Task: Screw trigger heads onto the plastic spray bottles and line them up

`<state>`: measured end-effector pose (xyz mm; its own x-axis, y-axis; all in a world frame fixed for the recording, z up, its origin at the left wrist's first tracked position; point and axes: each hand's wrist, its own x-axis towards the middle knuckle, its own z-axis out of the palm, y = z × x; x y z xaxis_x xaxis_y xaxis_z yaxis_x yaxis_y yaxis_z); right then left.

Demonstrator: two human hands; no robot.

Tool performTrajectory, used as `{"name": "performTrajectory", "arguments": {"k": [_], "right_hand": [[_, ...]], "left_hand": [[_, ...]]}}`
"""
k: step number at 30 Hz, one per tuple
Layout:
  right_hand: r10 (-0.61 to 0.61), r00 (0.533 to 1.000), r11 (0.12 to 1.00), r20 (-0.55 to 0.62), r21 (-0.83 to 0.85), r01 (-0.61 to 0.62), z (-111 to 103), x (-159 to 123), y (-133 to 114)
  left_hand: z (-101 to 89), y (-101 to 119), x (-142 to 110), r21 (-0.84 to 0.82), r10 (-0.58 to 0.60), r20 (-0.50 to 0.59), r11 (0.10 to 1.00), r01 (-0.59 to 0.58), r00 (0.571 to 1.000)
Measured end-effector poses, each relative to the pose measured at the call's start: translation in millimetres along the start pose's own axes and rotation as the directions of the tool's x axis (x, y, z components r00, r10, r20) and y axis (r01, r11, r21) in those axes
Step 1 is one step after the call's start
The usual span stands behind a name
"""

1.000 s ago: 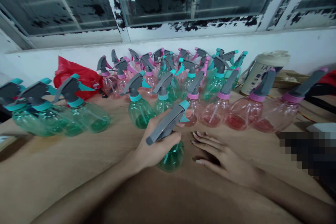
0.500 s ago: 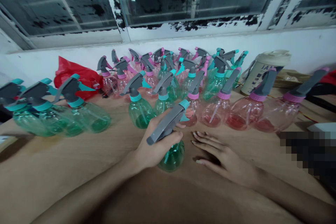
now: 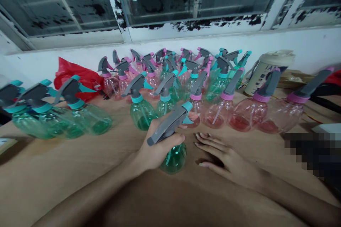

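Left hand [image 3: 157,150]: closed around the upper part of a green spray bottle [image 3: 173,161], thumb across the near side, other fingers curled behind.
Green spray bottle: upright or nearly so in the left hand, apparently set on the counter [image 3: 80,163], with teal nozzle aimed away to the right and grey head angled back over the grip.
Handling: best done, by the look of it, with a snug, even hold below the head, fingertips off the teal trigger, base flat and pressure light on the clear body.
Right hand [image 3: 226,159]: palm down beside the bottle without touching it, fingers slightly spread, gripping nothing; well placed for bracing.
Green bottles [image 3: 92,120]: grouped beyond the left hand, well to its left.
Pink bottles [image 3: 218,113]: lined up just beyond the right hand, grey heads raised.
Rear bottles [image 3: 115,87]: crowded farther beyond both hands, in mixed pink and teal trim.
Red bag [image 3: 70,72]: crumpled beyond the left hand, off to its left.
Canister [image 3: 266,74]: beyond the right hand, marked with what reads as "IAM"; lower print too blurred to read.
Bottle branding: none legible.
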<state>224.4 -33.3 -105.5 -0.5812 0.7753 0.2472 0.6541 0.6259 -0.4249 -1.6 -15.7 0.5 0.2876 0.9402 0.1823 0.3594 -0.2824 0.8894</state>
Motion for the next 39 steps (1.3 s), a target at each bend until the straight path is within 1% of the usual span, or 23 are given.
{"name": "performTrajectory", "arguments": {"k": [3, 5, 7, 9, 10, 13, 14, 16, 18, 23, 28, 31, 33, 36, 39], "right_hand": [[-0.002, 1.0, 1.0, 0.006, -0.007, 0.002, 0, 0, 1], [-0.005, 1.0, 1.0, 0.005, -0.007, 0.005, 1, -1, 2], [-0.005, 1.0, 1.0, 0.0, 0.001, 0.005, 1, 0, 2], [0.0, 1.0, 1.0, 0.0, 0.004, 0.0, 1, 0, 3], [0.002, 1.0, 1.0, -0.001, 0.002, -0.002, 1, 0, 3], [-0.011, 1.0, 1.0, 0.001, 0.002, 0.011, 2, 1, 4], [-0.018, 1.0, 1.0, 0.0, 0.001, 0.018, 2, 1, 4], [-0.03, 1.0, 1.0, 0.002, -0.002, 0.03, 2, 1, 4], [-0.032, 0.999, 0.999, 0.006, -0.007, 0.032, 1, 2, 3], [-0.044, 0.999, 0.999, -0.002, 0.013, 0.044, 1, 2, 3], [-0.063, 0.998, 0.998, -0.021, 0.012, 0.063, 4, 3, 6], [-0.069, 0.997, 0.998, -0.022, 0.006, 0.069, 4, 3, 6], [-0.068, 0.997, 0.998, -0.024, 0.004, 0.068, 3, 3, 5], [-0.06, 0.998, 0.998, -0.017, -0.007, 0.06, 2, 3, 3], [-0.062, 0.998, 0.998, -0.015, -0.01, 0.062, 1, 3, 2]], "left_hand": [[0.6, 4, 0, -0.082, -0.012, -0.007, 0.997, 0.011, 1.0], [0.0, 6, 0, -0.074, -0.027, -0.027, 0.997, 0.025, 0.999], [-1.6, 6, 0, -0.055, -0.037, -0.007, 0.998, 0.036, 0.999], [-3.3, 4, -1, -0.041, -0.02, 0.04, 0.999, 0.021, 0.999], [-4.0, 3, -1, -0.029, -0.016, 0.044, 0.999, 0.018, 0.999], [-3.8, 1, 0, 0.035, -0.009, -0.05, 0.999, 0.01, 0.999], [-3.2, 1, 1, 0.051, 0.01, -0.053, 0.999, -0.007, 0.999], [-1.4, 1, 3, 0.053, 0.049, -0.005, 0.997, -0.048, 0.999], [0.3, 1, 4, 0.044, 0.055, 0.045, 0.997, -0.057, 0.997], [2.3, 0, 4, 0.088, 0.071, -0.002, 0.994, -0.071, 0.997], [3.3, 2, 6, 0.04, 0.092, 0.015, 0.995, -0.093, 0.996], [3.8, 5, 5, 0.004, 0.121, 0.06, 0.993, -0.121, 0.991], [3.9, 4, 3, 0.033, 0.085, 0.072, 0.996, -0.088, 0.994], [2.8, -1, -1, 0.133, 0.009, 0.056, 0.991, -0.017, 0.998], [-0.8, -6, -6, 0.211, -0.018, 0.072, 0.978, 0.003, 0.997]]}}
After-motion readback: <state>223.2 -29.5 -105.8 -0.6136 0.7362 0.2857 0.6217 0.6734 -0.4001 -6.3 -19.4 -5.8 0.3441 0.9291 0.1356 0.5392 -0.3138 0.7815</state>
